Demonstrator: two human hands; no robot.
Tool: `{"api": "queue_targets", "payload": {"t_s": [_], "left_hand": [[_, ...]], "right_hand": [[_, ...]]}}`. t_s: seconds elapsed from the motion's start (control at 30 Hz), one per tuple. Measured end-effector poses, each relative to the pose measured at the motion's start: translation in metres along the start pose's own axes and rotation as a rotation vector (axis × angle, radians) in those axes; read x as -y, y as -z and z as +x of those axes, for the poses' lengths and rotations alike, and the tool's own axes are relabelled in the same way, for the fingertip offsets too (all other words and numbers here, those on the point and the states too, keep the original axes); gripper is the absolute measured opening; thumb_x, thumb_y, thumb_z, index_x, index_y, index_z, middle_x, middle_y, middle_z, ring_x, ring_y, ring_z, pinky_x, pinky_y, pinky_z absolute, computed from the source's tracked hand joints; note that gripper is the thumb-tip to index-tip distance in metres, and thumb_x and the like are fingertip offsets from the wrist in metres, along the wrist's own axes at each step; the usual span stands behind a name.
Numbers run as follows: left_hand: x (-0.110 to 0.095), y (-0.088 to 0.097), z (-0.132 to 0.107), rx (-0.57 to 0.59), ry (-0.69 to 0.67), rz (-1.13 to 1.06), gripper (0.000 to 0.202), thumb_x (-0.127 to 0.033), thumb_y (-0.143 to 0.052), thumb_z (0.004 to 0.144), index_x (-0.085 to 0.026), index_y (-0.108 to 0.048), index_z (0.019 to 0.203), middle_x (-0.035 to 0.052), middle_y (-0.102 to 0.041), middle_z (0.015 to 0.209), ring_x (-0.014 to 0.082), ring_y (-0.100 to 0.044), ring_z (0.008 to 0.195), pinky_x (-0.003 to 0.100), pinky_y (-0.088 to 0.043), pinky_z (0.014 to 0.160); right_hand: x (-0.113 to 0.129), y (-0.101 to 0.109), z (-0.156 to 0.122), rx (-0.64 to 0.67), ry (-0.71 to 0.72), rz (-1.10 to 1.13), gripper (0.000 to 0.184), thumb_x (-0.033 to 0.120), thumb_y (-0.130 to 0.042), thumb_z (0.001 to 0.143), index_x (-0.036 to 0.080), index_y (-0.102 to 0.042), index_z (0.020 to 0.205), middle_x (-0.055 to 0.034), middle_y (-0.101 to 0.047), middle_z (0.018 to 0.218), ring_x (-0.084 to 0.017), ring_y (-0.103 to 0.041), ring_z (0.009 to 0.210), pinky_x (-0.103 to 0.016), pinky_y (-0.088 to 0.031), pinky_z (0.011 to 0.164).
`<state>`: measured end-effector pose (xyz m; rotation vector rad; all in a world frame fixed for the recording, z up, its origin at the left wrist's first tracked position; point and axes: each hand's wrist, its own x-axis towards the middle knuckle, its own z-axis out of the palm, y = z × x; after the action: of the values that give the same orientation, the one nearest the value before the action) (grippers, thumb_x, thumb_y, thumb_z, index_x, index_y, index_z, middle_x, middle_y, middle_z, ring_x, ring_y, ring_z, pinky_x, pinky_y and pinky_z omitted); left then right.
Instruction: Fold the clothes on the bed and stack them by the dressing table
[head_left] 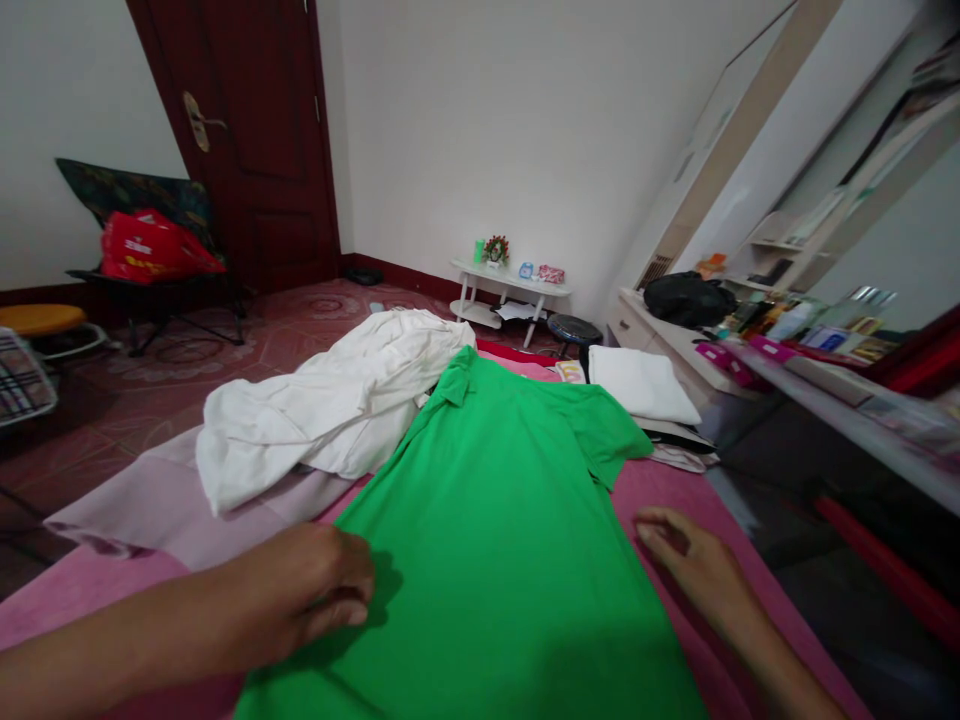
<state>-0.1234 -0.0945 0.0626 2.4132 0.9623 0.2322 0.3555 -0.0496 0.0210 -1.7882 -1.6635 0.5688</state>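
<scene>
A green short-sleeved shirt (495,520) lies spread flat on a pink bed sheet (675,480), collar pointing away from me. My left hand (311,590) rests on the shirt's left edge with fingers curled, pinching the fabric. My right hand (686,560) lies at the shirt's right edge, fingers bent down against the sheet beside the cloth. Whether it grips the fabric I cannot make out.
A white garment (330,400) is piled on a pale lilac one (150,500) at the left. A folded white cloth (641,385) lies beyond the shirt. A cluttered shelf (825,390) runs along the right. A chair with a red bag (150,245) stands by the door.
</scene>
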Motion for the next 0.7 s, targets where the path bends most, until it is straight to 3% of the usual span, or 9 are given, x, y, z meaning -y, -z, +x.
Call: {"api": "queue_targets", "payload": {"t_s": [0.07,0.13,0.2,0.3,0.4,0.5,0.57,0.63,0.7], "left_hand": [[-0.004,-0.001,0.021,0.017,-0.036,-0.005,0.014,-0.027,-0.049,0.091,-0.024,-0.062,0.096,0.0034,-0.064,0.094,0.0172,-0.063,0.086,0.024,-0.046,0.079],[-0.004,-0.007,0.039,-0.017,-0.066,-0.012,0.022,-0.023,-0.051,0.09,-0.027,-0.058,0.11,0.0049,-0.058,0.116,0.0191,-0.058,0.104,0.028,-0.043,0.092],[-0.001,-0.015,0.052,-0.046,-0.087,-0.014,0.03,-0.02,-0.054,0.087,-0.028,-0.056,0.116,0.0048,-0.052,0.127,0.0203,-0.053,0.114,0.03,-0.04,0.099],[0.009,-0.022,0.057,-0.049,-0.095,-0.002,0.032,-0.017,-0.056,0.084,-0.029,-0.057,0.114,0.0036,-0.052,0.127,0.0206,-0.052,0.116,0.031,-0.041,0.1],[0.018,-0.023,0.046,-0.061,-0.051,0.03,0.035,-0.015,-0.056,0.082,-0.03,-0.058,0.114,0.0031,-0.053,0.127,0.0208,-0.053,0.115,0.031,-0.043,0.099],[0.026,-0.021,0.026,-0.137,0.083,0.103,0.034,-0.017,-0.057,0.079,-0.029,-0.06,0.111,0.0043,-0.057,0.124,0.0231,-0.057,0.11,0.034,-0.046,0.094],[0.03,-0.019,0.011,-0.231,0.237,0.177,0.035,-0.021,-0.059,0.078,-0.028,-0.061,0.112,0.0062,-0.058,0.122,0.0261,-0.058,0.108,0.036,-0.048,0.092],[0.03,-0.017,-0.001,-0.307,0.404,0.244,0.042,-0.025,-0.058,0.077,-0.026,-0.058,0.119,0.0087,-0.059,0.122,0.0286,-0.058,0.109,0.038,-0.047,0.092],[0.026,-0.016,-0.01,-0.312,0.536,0.275,0.045,-0.031,-0.056,0.079,-0.023,-0.056,0.123,0.0108,-0.062,0.118,0.0296,-0.06,0.107,0.038,-0.047,0.09]], "right_hand": [[-0.01,-0.013,0.035,-0.134,-0.074,0.028,0.054,0.055,-0.054,0.072,0.014,-0.059,0.107,-0.0144,-0.07,0.1,-0.027,-0.068,0.084,-0.035,-0.053,0.071],[-0.014,-0.028,0.062,-0.219,-0.104,-0.061,0.065,0.057,-0.053,0.071,0.01,-0.052,0.116,-0.0152,-0.069,0.094,-0.027,-0.068,0.077,-0.035,-0.051,0.065],[-0.013,-0.039,0.08,-0.234,-0.044,-0.238,0.054,0.05,-0.054,0.072,0.012,-0.056,0.111,-0.0101,-0.069,0.084,-0.025,-0.066,0.073,-0.033,-0.049,0.064],[-0.011,-0.04,0.092,-0.197,0.047,-0.418,0.019,0.031,-0.05,0.074,0.02,-0.062,0.082,-0.0037,-0.066,0.069,-0.022,-0.063,0.068,-0.03,-0.044,0.061],[-0.017,-0.022,0.095,-0.295,-0.006,-0.525,0.015,0.025,-0.049,0.074,0.021,-0.063,0.077,-0.0046,-0.064,0.069,-0.023,-0.062,0.067,-0.031,-0.038,0.057],[-0.019,-0.009,0.097,-0.392,-0.058,-0.679,0.022,0.023,-0.046,0.078,0.022,-0.067,0.085,-0.0082,-0.065,0.085,-0.024,-0.061,0.07,-0.031,-0.035,0.053],[-0.007,-0.014,0.099,-0.469,0.013,-0.704,0.026,0.019,-0.045,0.078,0.023,-0.068,0.089,-0.01,-0.063,0.096,-0.025,-0.06,0.078,-0.033,-0.038,0.057],[0.017,-0.031,0.101,-0.519,0.189,-0.591,0.026,0.017,-0.047,0.076,0.021,-0.068,0.091,-0.0107,-0.061,0.1,-0.026,-0.058,0.09,-0.036,-0.044,0.07],[0.051,-0.061,0.103,-0.41,0.329,-0.282,0.023,0.017,-0.049,0.074,0.02,-0.067,0.089,-0.0097,-0.061,0.099,-0.026,-0.056,0.096,-0.039,-0.043,0.086]]}}
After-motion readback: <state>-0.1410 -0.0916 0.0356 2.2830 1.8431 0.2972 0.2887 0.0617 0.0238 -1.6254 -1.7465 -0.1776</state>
